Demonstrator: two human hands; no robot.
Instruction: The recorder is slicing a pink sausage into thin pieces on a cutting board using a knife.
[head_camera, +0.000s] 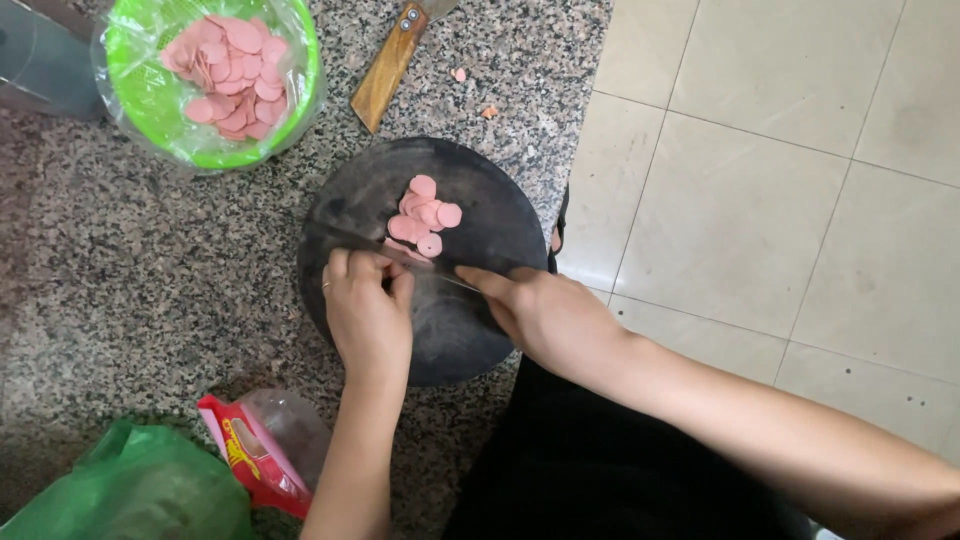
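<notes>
A round dark cutting board (470, 330) lies on the speckled granite counter (130, 270). A small heap of pink sausage slices (425, 218) sits near its far side. My left hand (366, 312) presses down on the end of a pink sausage, mostly hidden under the fingers. My right hand (545, 312) grips a knife (440, 275) whose thin blade lies across the board just beyond my left fingers, beside the slices.
A green bowl lined with clear plastic (150, 100) holds several pink slices (228, 75) at the far left. A wooden-handled knife (388, 68) lies beyond the board. A red wrapper (250, 460) and green bag (130, 490) sit near me. Tiled floor (780, 180) is right of the counter edge.
</notes>
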